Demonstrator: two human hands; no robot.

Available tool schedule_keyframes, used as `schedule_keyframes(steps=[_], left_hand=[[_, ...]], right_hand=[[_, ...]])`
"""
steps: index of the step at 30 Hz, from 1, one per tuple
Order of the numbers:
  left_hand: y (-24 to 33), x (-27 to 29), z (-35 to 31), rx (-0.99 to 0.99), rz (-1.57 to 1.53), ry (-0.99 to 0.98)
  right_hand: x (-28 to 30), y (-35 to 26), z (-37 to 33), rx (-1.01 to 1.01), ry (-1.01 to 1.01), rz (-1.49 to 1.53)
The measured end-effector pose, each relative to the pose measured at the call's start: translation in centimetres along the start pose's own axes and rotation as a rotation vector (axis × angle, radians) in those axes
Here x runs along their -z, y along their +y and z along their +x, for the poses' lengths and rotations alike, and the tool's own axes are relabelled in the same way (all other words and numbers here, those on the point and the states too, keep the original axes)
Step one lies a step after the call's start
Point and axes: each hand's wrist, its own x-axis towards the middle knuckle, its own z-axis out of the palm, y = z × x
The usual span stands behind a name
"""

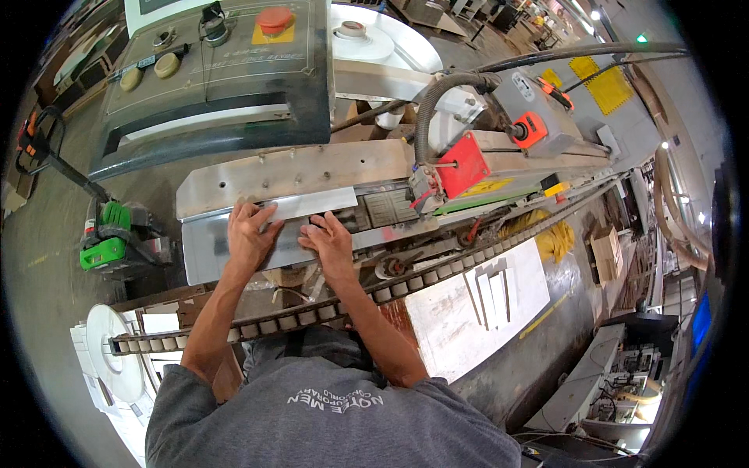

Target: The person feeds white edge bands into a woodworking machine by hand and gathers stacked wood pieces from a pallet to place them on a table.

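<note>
A narrow white strip lies along the long metal guide of a machine, on its smooth metal infeed table. My left hand is at the strip's left end, fingers bent over it and thumb toward the right. To the right, my right hand has its fingers curled at the strip's near edge, beside a dark gap in the table. The fingertips' exact hold is partly hidden. The strip's right end reaches toward a ribbed metal track.
A red guard and a grey motor housing stand along the track. The control panel with a red button rises beyond my hands. A roller rail crosses under my forearms. White strips lie on a board at right.
</note>
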Motion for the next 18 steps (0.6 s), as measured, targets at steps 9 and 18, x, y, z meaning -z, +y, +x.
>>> schedule_keyframes(steps=[9, 18], left_hand=[[0.1, -0.2, 0.5, -0.012, -0.062, -0.129], [3.9, -3.7, 2.7, -0.025, -0.06, -0.141]], right_hand=[[0.3, -1.0, 0.1, 0.005, 0.033, -0.124], [4.0, -3.8, 1.8, 0.115, 0.062, -0.132]])
